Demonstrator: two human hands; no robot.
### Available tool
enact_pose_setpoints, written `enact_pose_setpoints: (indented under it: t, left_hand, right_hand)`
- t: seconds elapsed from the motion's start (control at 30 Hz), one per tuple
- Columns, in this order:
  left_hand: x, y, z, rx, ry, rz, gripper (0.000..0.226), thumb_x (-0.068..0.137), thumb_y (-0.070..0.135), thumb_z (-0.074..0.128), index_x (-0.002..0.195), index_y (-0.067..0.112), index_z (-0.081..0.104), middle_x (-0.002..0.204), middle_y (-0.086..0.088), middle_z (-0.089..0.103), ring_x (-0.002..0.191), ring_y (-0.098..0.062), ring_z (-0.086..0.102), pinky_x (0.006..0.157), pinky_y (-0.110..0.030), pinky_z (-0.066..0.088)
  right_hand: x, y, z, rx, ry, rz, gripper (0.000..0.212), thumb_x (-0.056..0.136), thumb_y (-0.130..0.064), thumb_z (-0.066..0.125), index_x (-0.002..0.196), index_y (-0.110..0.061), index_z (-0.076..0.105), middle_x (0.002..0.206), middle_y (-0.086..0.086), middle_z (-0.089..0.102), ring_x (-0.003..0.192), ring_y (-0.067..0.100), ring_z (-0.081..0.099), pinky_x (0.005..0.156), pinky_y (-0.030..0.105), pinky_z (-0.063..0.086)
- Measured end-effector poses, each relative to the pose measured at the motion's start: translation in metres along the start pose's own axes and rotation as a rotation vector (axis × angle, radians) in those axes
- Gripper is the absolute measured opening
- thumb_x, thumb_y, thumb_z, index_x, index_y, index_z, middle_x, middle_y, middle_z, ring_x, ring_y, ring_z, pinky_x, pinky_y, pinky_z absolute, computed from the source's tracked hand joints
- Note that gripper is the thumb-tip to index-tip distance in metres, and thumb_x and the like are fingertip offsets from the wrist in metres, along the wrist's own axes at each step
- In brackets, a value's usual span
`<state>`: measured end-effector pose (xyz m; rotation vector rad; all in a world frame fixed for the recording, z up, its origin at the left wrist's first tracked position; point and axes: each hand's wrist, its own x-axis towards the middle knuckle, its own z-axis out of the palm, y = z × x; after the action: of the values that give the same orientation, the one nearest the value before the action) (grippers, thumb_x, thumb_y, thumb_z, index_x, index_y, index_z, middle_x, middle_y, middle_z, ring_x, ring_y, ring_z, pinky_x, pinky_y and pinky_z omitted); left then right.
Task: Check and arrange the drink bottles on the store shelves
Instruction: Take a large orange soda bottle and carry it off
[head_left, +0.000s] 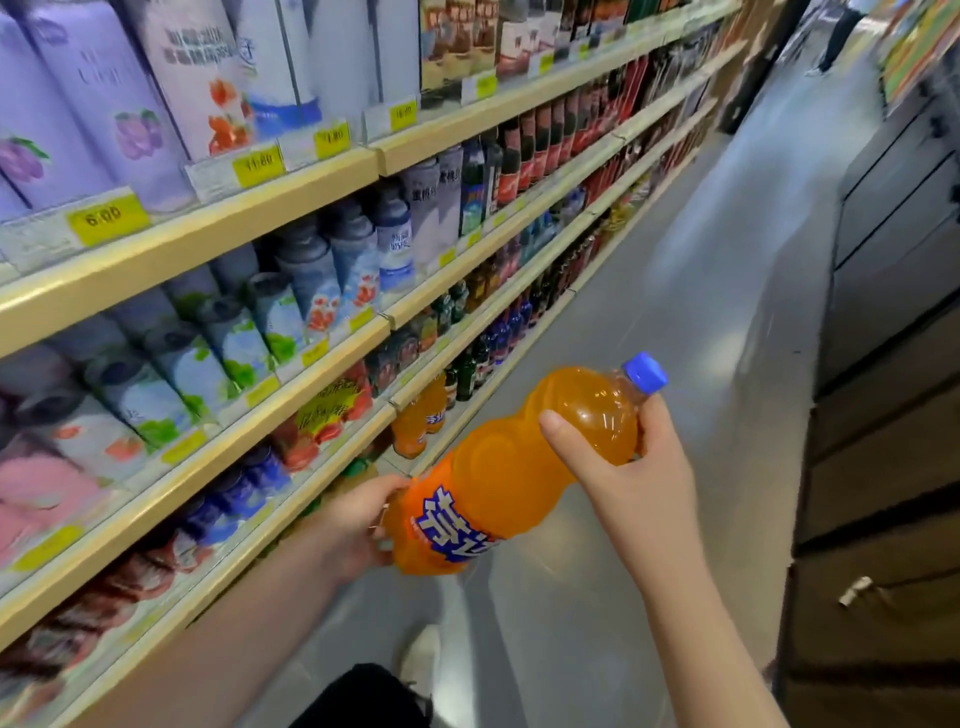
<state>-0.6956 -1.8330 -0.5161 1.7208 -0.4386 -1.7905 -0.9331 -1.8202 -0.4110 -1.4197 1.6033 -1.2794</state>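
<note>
I held the orange plastic soda bottle with the blue cap (511, 470) tilted over the aisle floor beside the cream shelves (218, 218), left hand (358, 525) gripping its base, right hand (623, 467) gripping its neck.

Glossy grey floor (701, 312) between cream shelves (234, 223) and dark cabinets (883, 441).

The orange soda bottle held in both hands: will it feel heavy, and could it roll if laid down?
Likely heavy for its size: the orange soda bottle looks almost full. Its round body would probably roll if laid flat. Smooth plastic may be slippery.
</note>
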Motion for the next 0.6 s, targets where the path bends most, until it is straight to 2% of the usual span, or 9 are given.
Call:
enact_pose_setpoints:
  t: [0.07,0.13,0.27,0.4,0.43,0.53,0.6]
  left_hand:
    - [0.021,0.012,0.005,-0.049,0.018,-0.006,0.037,0.089,0.029,0.066,0.121,0.01,0.06,0.118,-0.014,0.062,0.114,-0.034,0.057,0.08,-0.046,0.052]
    - [0.043,0.026,0.009,-0.088,0.017,0.011,0.038,0.088,0.031,0.067,0.12,0.012,0.061,0.121,-0.014,0.063,0.111,-0.031,0.058,0.075,-0.044,0.053]
    - [0.084,0.058,0.018,-0.163,0.077,0.015,0.022,0.087,0.036,0.065,0.097,0.016,0.064,0.1,-0.01,0.07,0.094,-0.029,0.061,0.081,-0.048,0.054]
    - [0.112,0.087,0.024,-0.225,0.092,0.021,0.013,0.089,0.03,0.063,0.093,0.018,0.062,0.065,-0.002,0.072,0.083,-0.027,0.061,0.069,-0.042,0.052]
    - [0.116,0.094,0.026,-0.245,0.105,0.023,0.011,0.09,0.029,0.062,0.092,0.018,0.062,0.064,-0.002,0.071,0.083,-0.027,0.062,0.071,-0.043,0.053]
    - [0.123,0.114,0.036,-0.296,0.145,0.038,0.016,0.093,0.029,0.061,0.102,0.016,0.062,0.095,-0.01,0.072,0.099,-0.031,0.064,0.088,-0.053,0.053]
    - [0.127,0.125,0.043,-0.339,0.184,0.046,0.019,0.096,0.033,0.06,0.104,0.016,0.061,0.104,-0.011,0.069,0.102,-0.03,0.063,0.081,-0.049,0.054]
  right_hand:
    - [0.026,0.006,0.006,-0.001,-0.017,-0.01,0.061,0.064,-0.076,0.08,0.117,-0.051,0.061,0.11,-0.021,0.072,0.095,-0.005,0.069,0.065,0.005,0.052]
    - [0.053,0.01,0.015,0.002,-0.026,-0.012,0.062,0.064,-0.076,0.08,0.118,-0.054,0.06,0.111,-0.021,0.071,0.096,-0.005,0.069,0.065,0.007,0.053]
    - [0.106,0.016,0.033,0.012,-0.069,-0.025,0.065,0.061,-0.076,0.081,0.119,-0.058,0.058,0.111,-0.024,0.071,0.096,-0.007,0.069,0.067,0.006,0.052]
    - [0.158,0.017,0.047,-0.01,-0.127,-0.026,0.087,0.052,-0.09,0.073,0.128,-0.052,0.056,0.115,-0.022,0.069,0.098,-0.004,0.068,0.07,0.018,0.058]
    - [0.169,0.016,0.049,-0.007,-0.15,-0.026,0.087,0.052,-0.091,0.072,0.128,-0.053,0.056,0.116,-0.021,0.069,0.098,-0.003,0.069,0.071,0.02,0.058]
    - [0.207,0.013,0.056,0.0,-0.244,-0.043,0.071,0.054,-0.089,0.073,0.117,-0.06,0.056,0.115,-0.02,0.069,0.096,-0.002,0.069,0.065,0.018,0.056]
    - [0.234,0.014,0.062,-0.001,-0.297,-0.063,0.067,0.053,-0.089,0.073,0.113,-0.064,0.054,0.113,-0.022,0.069,0.094,-0.004,0.069,0.066,0.018,0.056]
